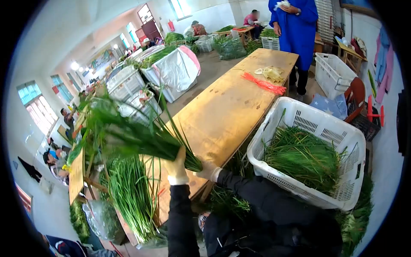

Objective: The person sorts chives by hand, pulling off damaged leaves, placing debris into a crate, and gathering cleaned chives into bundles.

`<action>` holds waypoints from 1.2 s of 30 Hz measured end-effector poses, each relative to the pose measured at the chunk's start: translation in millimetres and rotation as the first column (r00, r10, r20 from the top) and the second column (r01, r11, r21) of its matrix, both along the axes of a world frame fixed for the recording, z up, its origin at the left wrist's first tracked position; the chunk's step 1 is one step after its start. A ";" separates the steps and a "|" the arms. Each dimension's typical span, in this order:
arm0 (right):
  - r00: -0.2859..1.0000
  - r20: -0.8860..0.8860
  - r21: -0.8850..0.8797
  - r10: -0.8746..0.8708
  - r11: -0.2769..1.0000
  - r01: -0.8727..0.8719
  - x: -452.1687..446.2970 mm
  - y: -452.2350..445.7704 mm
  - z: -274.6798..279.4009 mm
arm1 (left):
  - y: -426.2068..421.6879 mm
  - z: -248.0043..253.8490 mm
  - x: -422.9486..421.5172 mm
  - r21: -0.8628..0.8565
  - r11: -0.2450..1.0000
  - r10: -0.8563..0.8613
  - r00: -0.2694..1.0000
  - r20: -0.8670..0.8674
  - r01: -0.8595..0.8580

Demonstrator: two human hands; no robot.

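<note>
Table (205, 120) runs lower left to upper right. White crate (308, 184) of loose greens (302, 158), right. Green bunch (150, 139), center-left: left hand (176, 166) wrapped round it, right hand (209, 170) at its base, finger closure unclear.

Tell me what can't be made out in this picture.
All in the head view:
- Held green bundle: leafy end blurred, so single leaves don't separate.
- Left hand: some fingers hidden by the bundle.
- White crate: floor hidden under loose greens.
- Person in blue: head cut off by the top edge.
- Seated background worker: too small to tell what the hands hold.
</note>
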State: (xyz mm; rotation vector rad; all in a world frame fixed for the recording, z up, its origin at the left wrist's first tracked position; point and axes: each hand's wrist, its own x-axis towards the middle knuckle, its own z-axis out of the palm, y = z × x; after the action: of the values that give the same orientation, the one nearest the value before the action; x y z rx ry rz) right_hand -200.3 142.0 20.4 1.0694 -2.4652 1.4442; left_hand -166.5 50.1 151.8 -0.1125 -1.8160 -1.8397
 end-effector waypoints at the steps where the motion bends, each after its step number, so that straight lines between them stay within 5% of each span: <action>1: 0.967 0.253 -0.311 0.020 0.948 0.062 13.9 8.5 7.2 | 3.2 9.5 -5.1 0.080 0.992 -0.091 0.995 -0.035 0.094; 2: 0.908 0.404 -0.176 -0.110 0.965 0.195 46.0 25.3 54.7 | 1.8 6.9 -17.6 0.115 0.985 -0.126 0.991 -0.045 0.130; 4: 0.869 0.494 -0.093 -0.019 0.993 0.074 37.0 23.4 8.8 | -10.2 -9.2 -32.4 0.102 0.965 -0.250 0.963 0.102 0.240; 5: 0.522 0.787 -0.489 0.329 0.848 0.203 55.8 33.8 16.9 | -2.1 1.7 -16.7 0.077 0.987 -0.154 0.974 0.166 0.143; 6: 0.280 0.813 -0.579 0.510 0.758 0.300 58.0 41.8 6.3 | -11.4 -10.8 -21.1 0.046 0.994 -0.105 0.954 0.281 0.096; 8: -0.299 0.486 -0.699 0.821 0.571 0.431 50.8 62.9 -9.7 | -16.3 -41.3 -4.5 0.059 0.967 0.199 0.881 0.429 -0.247; 11: -0.287 0.507 -0.623 0.813 0.575 0.529 60.5 81.8 -4.9 | -20.0 -69.8 52.6 0.112 0.988 0.062 0.929 0.364 -0.110; 14: -0.348 0.272 -0.769 0.897 0.420 0.482 78.0 91.8 -6.0 | -15.7 -84.5 118.3 0.258 0.951 -0.259 0.893 0.368 0.169; 18: -0.370 0.193 -0.795 0.909 0.366 0.484 90.0 92.8 -23.8 | 3.0 -84.4 182.1 0.352 0.872 -0.486 0.519 0.703 0.339; 20: -0.282 0.383 -0.764 0.880 0.473 0.438 90.8 93.3 -22.8 | 19.5 -109.1 187.0 0.313 0.885 -0.466 0.673 0.574 0.346; 22: 0.045 0.782 -0.604 0.622 0.737 0.303 97.8 87.6 -14.0 | 34.6 -148.9 175.8 -0.049 0.979 -0.159 0.890 0.427 0.199; 23: 0.187 0.874 -0.483 0.449 0.848 0.219 101.7 85.1 -17.7 | 42.3 -141.3 169.1 0.055 0.981 -0.188 0.869 0.458 0.184; 24: 0.386 0.861 -0.433 0.332 0.876 0.212 112.8 75.2 -15.5 | 45.9 -128.2 158.9 0.158 0.974 -0.221 0.847 0.483 0.164; 25: 0.535 0.837 -0.229 0.109 0.960 0.162 118.2 73.0 -10.6 | 45.0 -116.5 151.8 0.472 0.825 -0.525 0.729 0.439 0.309; 26: 0.663 0.733 0.136 -0.152 0.988 0.076 129.3 73.0 18.0 | 58.6 -98.3 147.8 0.453 0.855 -0.462 0.768 0.444 0.252; 28: 0.828 0.412 0.699 -0.380 0.715 -0.020 153.5 68.4 69.6 | 69.0 -125.9 138.0 0.338 0.920 -0.354 0.792 0.497 0.199; 30: 0.890 0.252 0.562 -0.381 0.806 0.185 170.0 62.2 68.6 | 69.7 -112.5 140.3 0.624 0.770 -0.493 0.743 0.453 0.131; 31: 0.959 0.153 0.754 -0.240 0.656 0.044 175.2 70.3 72.4 | 67.8 -105.2 146.0 0.707 0.701 -0.536 0.727 0.430 0.098; 32: 0.980 -0.001 0.661 -0.201 0.735 0.151 178.8 69.7 64.8 | 65.2 -100.1 150.6 0.780 0.622 -0.576 0.712 0.402 0.063; 34: 0.993 0.055 0.401 -0.106 0.913 0.075 181.1 80.2 55.8 | 53.8 -114.1 157.0 0.828 0.545 -0.610 0.741 0.281 0.135; 36: 0.955 0.293 0.462 0.046 0.868 -0.183 178.6 90.2 74.8 | 45.5 -113.5 166.7 0.873 0.471 -0.614 0.757 0.222 0.126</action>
State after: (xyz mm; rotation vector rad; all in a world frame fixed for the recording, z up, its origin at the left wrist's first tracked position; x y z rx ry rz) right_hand -21.7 232.2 95.1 1.1769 -3.1272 1.0770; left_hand 0.3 95.6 38.3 0.4006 -0.9937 -3.1471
